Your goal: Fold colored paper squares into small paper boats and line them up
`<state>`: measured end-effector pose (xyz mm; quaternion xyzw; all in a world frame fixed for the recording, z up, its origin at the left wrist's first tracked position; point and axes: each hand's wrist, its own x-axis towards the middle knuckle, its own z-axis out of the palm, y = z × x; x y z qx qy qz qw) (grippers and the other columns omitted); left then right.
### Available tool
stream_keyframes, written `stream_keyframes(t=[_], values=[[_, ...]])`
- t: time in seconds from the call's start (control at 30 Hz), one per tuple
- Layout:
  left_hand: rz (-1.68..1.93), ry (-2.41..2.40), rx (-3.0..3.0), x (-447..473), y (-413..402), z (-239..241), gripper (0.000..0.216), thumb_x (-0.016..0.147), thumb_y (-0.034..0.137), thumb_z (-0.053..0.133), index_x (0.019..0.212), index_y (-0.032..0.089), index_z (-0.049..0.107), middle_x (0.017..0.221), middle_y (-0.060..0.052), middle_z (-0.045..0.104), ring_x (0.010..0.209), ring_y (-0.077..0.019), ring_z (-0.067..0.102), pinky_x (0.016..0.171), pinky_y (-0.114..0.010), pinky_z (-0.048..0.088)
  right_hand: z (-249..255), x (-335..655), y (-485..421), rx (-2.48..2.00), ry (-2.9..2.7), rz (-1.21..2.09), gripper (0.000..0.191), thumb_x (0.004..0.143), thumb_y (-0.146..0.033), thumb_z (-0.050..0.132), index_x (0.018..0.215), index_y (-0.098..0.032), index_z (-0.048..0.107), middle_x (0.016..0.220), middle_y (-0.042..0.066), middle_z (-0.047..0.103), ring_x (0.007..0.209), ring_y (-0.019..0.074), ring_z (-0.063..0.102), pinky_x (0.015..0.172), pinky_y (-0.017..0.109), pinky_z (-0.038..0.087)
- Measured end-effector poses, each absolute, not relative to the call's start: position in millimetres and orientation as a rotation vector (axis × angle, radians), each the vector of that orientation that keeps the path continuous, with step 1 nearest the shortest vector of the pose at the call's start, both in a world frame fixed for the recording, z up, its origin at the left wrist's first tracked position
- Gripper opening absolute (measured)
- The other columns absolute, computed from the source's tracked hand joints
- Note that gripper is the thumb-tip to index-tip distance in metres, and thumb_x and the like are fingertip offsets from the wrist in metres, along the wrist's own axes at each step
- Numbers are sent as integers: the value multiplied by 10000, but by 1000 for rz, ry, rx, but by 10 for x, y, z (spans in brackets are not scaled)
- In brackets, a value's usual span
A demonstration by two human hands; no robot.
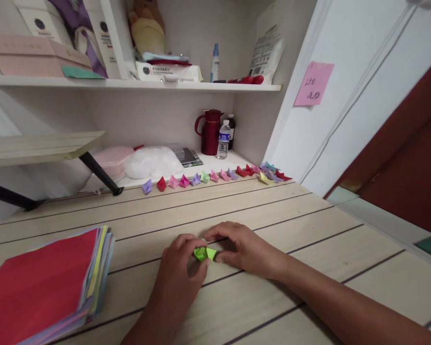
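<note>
A small bright green folded paper boat (205, 253) is near the middle of the wooden table. My left hand (181, 268) grips it from the left between thumb and fingers, which hide part of that end. Just to the right is my right hand (242, 249), its thumb close to the boat's right tip and its fingers curved but apart from the thumb. Nothing shows between the right fingers; whether that thumb touches the paper I cannot tell.
Several folded paper boats (184, 181) in mixed colours line the table's back edge, bunched at the right. Coloured paper sheets (46, 278), red on top, lie stacked at left. Behind stand a small raised shelf (43, 147), a water bottle (223, 140) and a red jug (211, 134).
</note>
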<state>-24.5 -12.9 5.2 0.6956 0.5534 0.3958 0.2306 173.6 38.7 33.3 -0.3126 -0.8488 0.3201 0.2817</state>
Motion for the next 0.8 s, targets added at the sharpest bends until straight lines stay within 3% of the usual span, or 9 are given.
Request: stream_keyframes(t=[0.27, 0.4, 0.8], values=[[1114, 1544, 1923, -256, -139, 95, 218, 789, 234, 584, 983, 255, 682, 1020, -50, 695, 979, -230, 649, 898, -410, 495, 313, 1739, 393, -867, -2300, 818, 510, 724, -53, 743, 1179, -273, 680, 1119, 28, 735, 1033, 227, 658, 921, 360, 497], [1139, 1553, 1938, -268, -119, 78, 152, 851, 249, 518, 896, 252, 663, 941, -37, 706, 908, -201, 662, 843, -360, 512, 332, 1742, 393, -897, -2312, 817, 538, 712, -41, 750, 1192, -269, 674, 1109, 33, 736, 1028, 231, 659, 916, 362, 499], [912, 1868, 2084, -64, -82, 113, 139, 729, 99, 575, 713, 235, 593, 817, -28, 667, 847, -240, 604, 769, -380, 408, 261, 1742, 390, -905, -2354, 763, 583, 704, -67, 786, 1222, -295, 644, 1173, 38, 709, 1118, 272, 612, 998, 441, 435]])
